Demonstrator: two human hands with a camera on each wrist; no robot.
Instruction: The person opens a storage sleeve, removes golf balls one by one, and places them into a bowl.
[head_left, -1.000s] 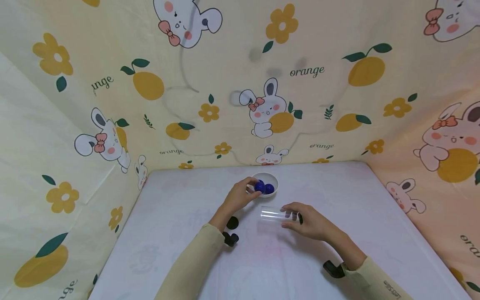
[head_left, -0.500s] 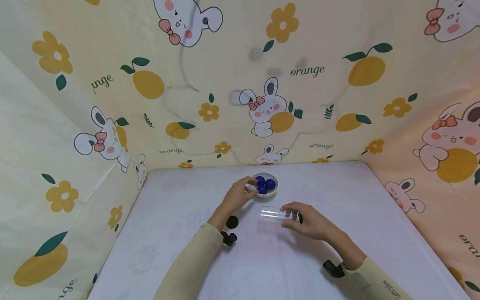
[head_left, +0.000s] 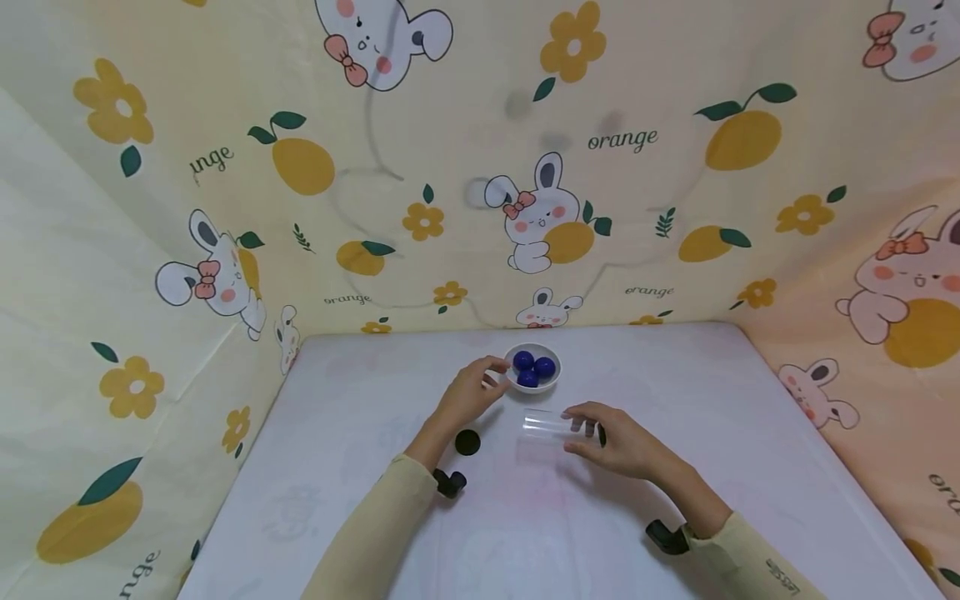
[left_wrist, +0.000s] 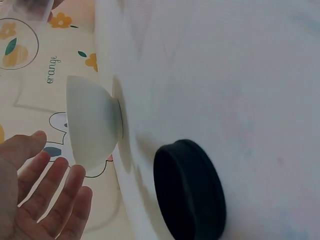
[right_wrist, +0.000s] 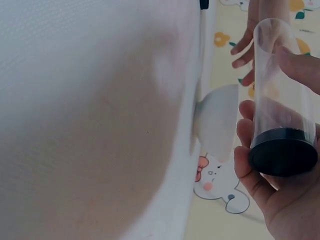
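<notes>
Three blue balls point(head_left: 528, 378) lie in a small white bowl point(head_left: 555, 384) near the back of the table. Just left of the bowl is my left hand point(head_left: 467, 394), its fingers loosely bent with nothing between them. The left wrist view shows that hand point(left_wrist: 47, 200) beside the outside of the bowl point(left_wrist: 92, 120). My right hand point(head_left: 622, 442) grips a clear plastic tube point(head_left: 546, 423) in front of the bowl. In the right wrist view, fingers and thumb wrap the tube point(right_wrist: 280, 90), whose near end has a black cap point(right_wrist: 284, 152).
A loose black cap point(head_left: 467, 442) lies on the white table point(head_left: 360, 417), by my left forearm. Patterned cloth point(head_left: 420, 275) hangs behind and at both sides. Dark wrist cameras point(head_left: 666, 537) stick out from both sleeves.
My left hand has let go of a blue ball, which now lies in the bowl with the other two. That hand has drawn slightly left. The right hand holds the tube in place.
</notes>
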